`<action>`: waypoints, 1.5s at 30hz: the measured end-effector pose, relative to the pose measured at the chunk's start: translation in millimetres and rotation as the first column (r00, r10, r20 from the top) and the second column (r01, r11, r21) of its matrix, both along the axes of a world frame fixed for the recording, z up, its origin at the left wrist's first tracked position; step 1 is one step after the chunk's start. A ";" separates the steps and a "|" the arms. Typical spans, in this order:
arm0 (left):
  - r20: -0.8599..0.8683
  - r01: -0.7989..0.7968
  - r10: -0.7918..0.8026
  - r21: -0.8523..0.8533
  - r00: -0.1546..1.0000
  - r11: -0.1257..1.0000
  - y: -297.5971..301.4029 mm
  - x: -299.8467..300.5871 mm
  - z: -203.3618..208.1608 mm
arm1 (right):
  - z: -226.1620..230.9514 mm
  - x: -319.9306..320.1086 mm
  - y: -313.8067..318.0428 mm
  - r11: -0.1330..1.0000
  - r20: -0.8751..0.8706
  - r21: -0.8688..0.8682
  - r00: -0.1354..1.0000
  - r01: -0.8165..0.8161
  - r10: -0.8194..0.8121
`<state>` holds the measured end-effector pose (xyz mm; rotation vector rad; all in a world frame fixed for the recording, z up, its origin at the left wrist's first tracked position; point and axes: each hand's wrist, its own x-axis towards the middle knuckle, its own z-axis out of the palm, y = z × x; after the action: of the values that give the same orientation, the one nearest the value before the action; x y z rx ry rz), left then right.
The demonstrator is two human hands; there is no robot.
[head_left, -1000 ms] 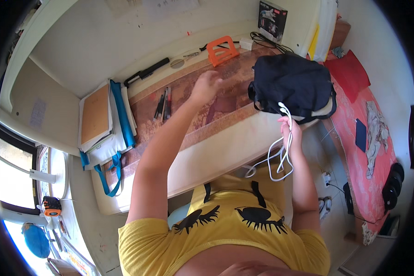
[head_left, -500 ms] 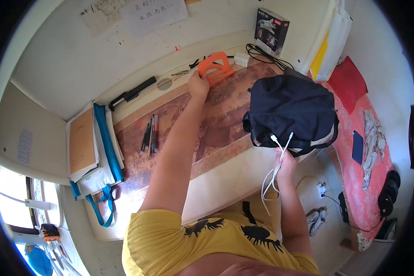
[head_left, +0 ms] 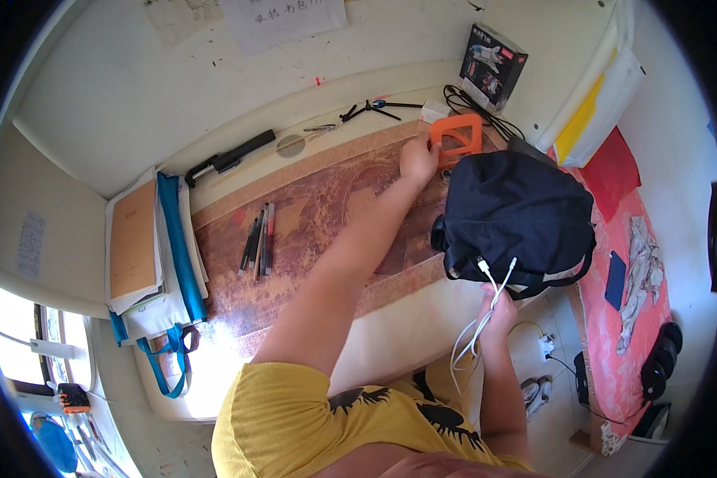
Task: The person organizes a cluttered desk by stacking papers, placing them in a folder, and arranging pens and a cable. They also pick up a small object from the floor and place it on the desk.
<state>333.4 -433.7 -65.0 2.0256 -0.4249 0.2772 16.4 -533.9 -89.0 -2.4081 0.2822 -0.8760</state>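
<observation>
My left hand reaches across the desk, its fingers closed on the left edge of an orange bookend with cut-outs. That bookend stands upright just behind a black backpack, near the desk's back. In my right hand, at the bag's front lower edge, is a looped white charging cable. Both plug ends of the cable stick up against the bag's front. The backpack hides part of my right fingers, so whether they also grip the bag cannot be made out.
Several pens lie on the brown desk mat. Left stands a blue-edged document bag with papers. Behind are a black stapler-like tool, a small black tripod, black cables and a boxed toy. A phone lies right.
My left hand has carried the orange bookend to the right along the desk, close behind the backpack. The small tripod now shows fully. My right hand keeps the cable; the view has shifted slightly.
</observation>
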 end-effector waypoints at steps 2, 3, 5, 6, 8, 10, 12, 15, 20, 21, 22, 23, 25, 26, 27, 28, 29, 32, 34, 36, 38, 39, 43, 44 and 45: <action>0.001 0.015 -0.015 0.051 1.000 0.999 11.0 12.2 -1.9 | 5.2 0.1 2.2 1.000 0.003 0.002 1.000 -0.003 0.003; -0.020 -0.011 0.013 0.099 1.000 0.995 21.9 22.1 -0.9 | 1.8 0.2 0.7 1.000 0.040 -0.015 0.999 -0.009 0.010; 0.059 -0.109 0.106 0.050 0.993 0.993 55.0 48.1 7.6 | 2.6 -1.1 1.0 1.000 0.002 0.027 1.000 -0.002 0.002; 0.215 -0.254 0.206 0.228 0.955 0.940 78.8 69.3 1.7 | 4.4 -2.0 2.9 0.999 -0.020 0.046 1.000 -0.010 0.011; 0.361 -0.436 0.273 0.529 0.892 0.728 110.4 96.6 -6.8 | 4.9 -3.2 2.4 0.999 -0.043 0.034 0.999 -0.022 0.023; 0.329 -0.419 0.260 0.697 0.908 0.581 122.0 104.2 -0.3 | 10.7 -3.7 2.5 0.999 -0.099 0.031 0.995 -0.014 0.017; 0.284 -0.351 0.207 0.757 0.936 0.551 119.9 105.2 8.3 | 12.0 -3.4 3.1 0.998 -0.086 0.064 0.996 -0.017 0.022; 0.245 -0.357 0.269 0.762 0.931 0.541 105.7 93.2 17.2 | 14.6 -2.2 3.3 0.999 -0.069 0.041 0.997 -0.027 0.030; 0.139 -0.309 0.305 0.716 0.942 0.627 112.0 63.7 43.5 | 17.4 -0.8 4.9 0.998 -0.078 0.060 0.997 0.005 0.000; 0.109 -0.273 0.279 0.703 0.954 0.657 113.4 49.4 60.4 | 12.2 -1.3 0.6 0.999 -0.047 0.045 0.999 -0.009 0.011; 0.081 -0.244 0.263 0.692 0.961 0.679 122.8 35.7 71.4 | 9.4 -1.3 -0.7 0.999 -0.016 0.033 0.999 -0.035 0.035; 0.072 -0.219 0.225 0.640 0.972 0.737 134.3 26.2 75.5 | 10.5 -1.5 -1.3 0.994 -0.031 0.090 0.998 -0.056 0.058; 0.055 -0.149 0.141 0.525 0.988 0.838 157.2 3.3 80.3 | 10.8 -0.7 -13.5 0.848 -0.080 0.496 0.963 -0.186 0.258; 0.036 -0.060 0.049 0.463 0.998 0.884 166.2 -15.0 81.3 | 17.4 1.4 -21.3 0.651 -0.033 0.712 0.912 -0.265 0.408; 0.026 0.035 -0.049 0.392 0.998 0.919 171.4 -38.2 86.4 | 29.5 0.2 -25.5 0.470 0.028 0.846 0.901 -0.251 0.432; 0.025 0.130 -0.146 0.320 0.989 0.938 177.2 -62.7 93.1 | 41.7 -1.2 -27.2 0.261 0.096 0.937 0.891 -0.231 0.444; 0.098 0.209 -0.250 0.309 0.963 0.928 181.4 -87.6 98.2 | 47.4 -1.7 -27.0 0.049 0.222 0.961 0.862 -0.273 0.456; 0.294 0.367 -0.477 0.359 0.828 0.858 190.9 -154.0 111.4 | 77.4 11.7 5.2 0.063 0.209 0.945 0.744 -0.320 0.634; 0.303 0.403 -0.526 0.383 0.795 0.831 192.1 -181.6 118.8 | 95.8 23.0 41.5 0.121 0.085 0.961 0.684 -0.248 0.725; 0.288 0.394 -0.525 0.408 0.801 0.824 191.9 -199.2 124.1 | 103.3 33.0 66.5 -0.218 0.169 0.976 0.679 -0.014 0.714; 0.282 0.381 -0.503 0.391 0.817 0.838 192.8 -205.3 127.9 | 105.4 30.3 82.8 0.149 0.061 0.945 0.602 -0.293 0.796; 0.298 0.375 -0.495 0.378 0.816 0.846 193.3 -207.0 127.9 | 99.5 32.7 85.5 0.137 0.080 0.934 0.564 -0.331 0.822; 0.414 0.353 -0.458 0.306 0.787 0.884 199.5 -203.4 124.1 | 99.1 26.7 77.8 -0.135 0.230 0.971 0.628 -0.195 0.744; 0.401 0.355 -0.458 0.307 0.793 0.883 201.9 -203.0 125.0 | 98.4 27.2 70.4 -0.123 0.225 0.971 0.614 -0.204 0.756; 0.385 0.356 -0.458 0.308 0.802 0.882 203.7 -203.6 125.1 | 98.0 25.7 66.7 -0.164 0.249 0.968 0.617 -0.193 0.747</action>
<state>129.8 -230.0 60.0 2.0102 -1.2210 0.4438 42.1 -467.2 9.0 -0.9942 -0.0142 0.3460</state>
